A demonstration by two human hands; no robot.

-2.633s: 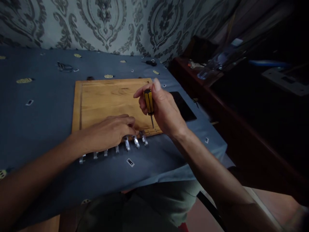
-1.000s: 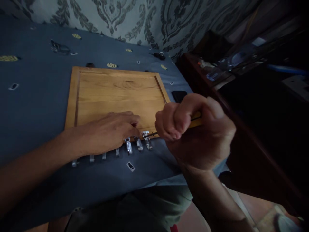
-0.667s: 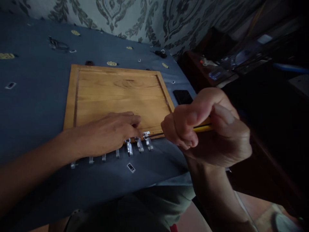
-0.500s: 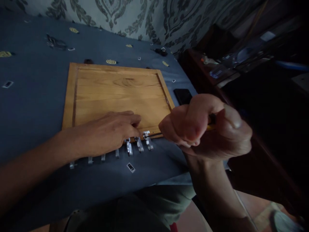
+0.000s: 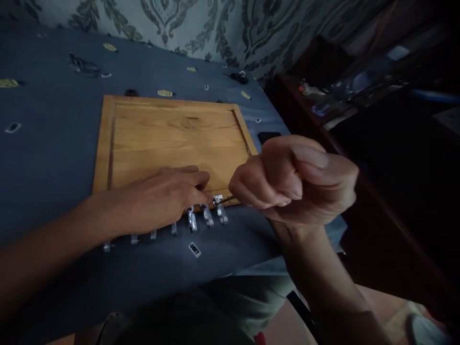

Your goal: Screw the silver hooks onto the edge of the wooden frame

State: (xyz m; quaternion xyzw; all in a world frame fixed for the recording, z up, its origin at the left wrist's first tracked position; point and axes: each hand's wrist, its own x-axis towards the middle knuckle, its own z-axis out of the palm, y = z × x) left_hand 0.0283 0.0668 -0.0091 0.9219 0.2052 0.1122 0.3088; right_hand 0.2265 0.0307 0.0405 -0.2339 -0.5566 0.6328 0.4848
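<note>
A framed wooden panel (image 5: 179, 143) lies flat on the blue cloth, with several silver metal hooks (image 5: 192, 222) along its near edge. My left hand (image 5: 154, 199) rests over that edge with its fingers bent, and a fingertip meets the plate of the rightmost hook (image 5: 218, 200). My right hand (image 5: 294, 184) is closed in a fist around a screwdriver, its handle mostly hidden. The thin dark screwdriver shaft (image 5: 227, 199) runs left from the fist to that hook's plate. Whether the tip sits in a screw is too small to tell.
A dark phone (image 5: 269, 137) lies right of the panel, partly behind my right hand. Keys (image 5: 240, 77) and a dark looped object (image 5: 83, 65) lie farther back on the patterned blue cloth (image 5: 46, 158). A cluttered dark wooden cabinet (image 5: 298, 110) stands at the right.
My right fist has turned around the screwdriver and shifted slightly left and up; the yellow handle part seen before is now covered. My left hand stays nearly in place.
</note>
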